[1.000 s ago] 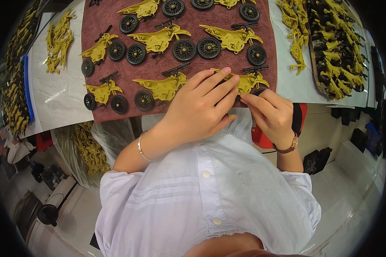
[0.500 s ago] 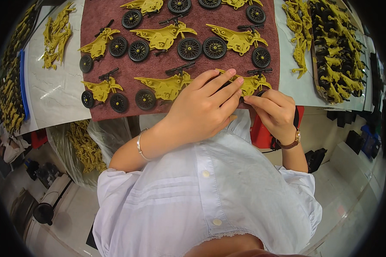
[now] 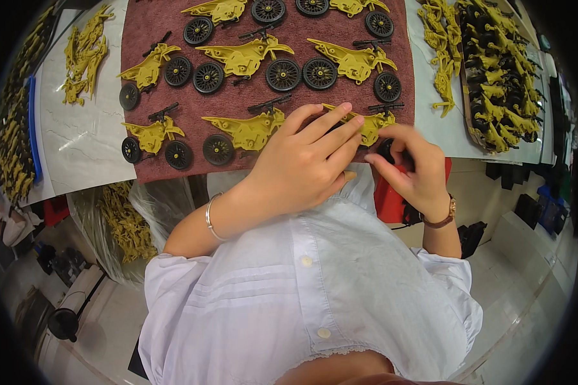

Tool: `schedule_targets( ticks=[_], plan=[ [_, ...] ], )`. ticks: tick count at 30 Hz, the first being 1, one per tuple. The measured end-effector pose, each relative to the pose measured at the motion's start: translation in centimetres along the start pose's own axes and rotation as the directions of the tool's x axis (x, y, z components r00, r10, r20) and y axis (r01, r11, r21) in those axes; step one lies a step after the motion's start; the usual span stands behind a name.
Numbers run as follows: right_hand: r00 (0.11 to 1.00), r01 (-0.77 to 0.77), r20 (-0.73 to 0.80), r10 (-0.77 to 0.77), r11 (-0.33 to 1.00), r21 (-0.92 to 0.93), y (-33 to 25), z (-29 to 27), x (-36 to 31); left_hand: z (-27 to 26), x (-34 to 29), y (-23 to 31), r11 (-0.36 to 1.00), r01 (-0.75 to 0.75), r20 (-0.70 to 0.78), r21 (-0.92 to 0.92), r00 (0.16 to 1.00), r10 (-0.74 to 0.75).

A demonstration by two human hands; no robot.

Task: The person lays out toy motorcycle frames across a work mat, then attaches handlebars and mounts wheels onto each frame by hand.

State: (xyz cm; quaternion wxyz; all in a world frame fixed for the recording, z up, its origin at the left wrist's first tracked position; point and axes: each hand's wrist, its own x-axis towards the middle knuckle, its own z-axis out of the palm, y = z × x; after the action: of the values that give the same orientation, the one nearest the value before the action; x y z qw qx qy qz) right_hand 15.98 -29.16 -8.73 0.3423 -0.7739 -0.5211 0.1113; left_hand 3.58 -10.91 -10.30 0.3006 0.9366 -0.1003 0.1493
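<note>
Two hands at work on the near edge of the maroon mat (image 3: 154,25), toward its right corner. Left hand (image 3: 305,160) laid flat, fingers straight and close together, pressing down on a yellow toy motorbike (image 3: 374,125) and covering most of its body. Right hand (image 3: 412,170) pinched, thumb against fingertips, on a black wheel (image 3: 386,149) at the bike's right end (largely hidden behind the fingers, so hard to tell how far seated).

Probably a matter of fitting that wheel to the frame. Best done with the body pinned level under the left palm, the wheel held square to the fork rather than tilted, and pushed straight in with thumb pressure. Wise to press without twisting, thin plastic forks being likely to bend. Worth minding the mat's near edge as well: very little room there before a drop to the floor.

Several more bikes in rows across the mat, each yellow with black wheels, all apart from one another.

On to containers. At the right edge of the surface (image 3: 77,147), a shallow tray (image 3: 467,102) heaped with yellow and black pieces, with a loose pile of yellow parts (image 3: 440,51) just beside it. At the left edge, a blue bin (image 3: 32,128) filled with more yellow pieces. Below the near left corner, a clear plastic bag (image 3: 125,221) holding yellow parts too.
</note>
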Motion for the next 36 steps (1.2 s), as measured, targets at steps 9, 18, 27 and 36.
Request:
schedule_targets(
  ticks=[9,18,27,36],
  plan=[
    [0.996,-0.085,0.016,0.085,0.935,0.343,-1.4,1.2,3.4,-1.0,2.4,0.3,0.967,-0.031,-0.355,-0.253,0.933,-0.062],
    [0.996,-0.080,0.063,0.058,0.894,0.440,-1.5,1.6,5.2,-1.8,3.0,-0.6,0.961,0.013,-0.324,-0.278,0.940,-0.107],
    [0.957,-0.286,0.210,0.202,0.783,0.552,-1.8,0.7,6.0,-1.7,3.0,-0.7,0.997,0.017,-0.294,-0.069,0.955,-0.036],
    [0.933,-0.357,0.336,0.130,0.455,0.816,-1.0,0.1,6.2,-2.2,3.3,-1.0,0.937,0.045,-0.424,-0.347,0.883,-0.199]
  ],
)
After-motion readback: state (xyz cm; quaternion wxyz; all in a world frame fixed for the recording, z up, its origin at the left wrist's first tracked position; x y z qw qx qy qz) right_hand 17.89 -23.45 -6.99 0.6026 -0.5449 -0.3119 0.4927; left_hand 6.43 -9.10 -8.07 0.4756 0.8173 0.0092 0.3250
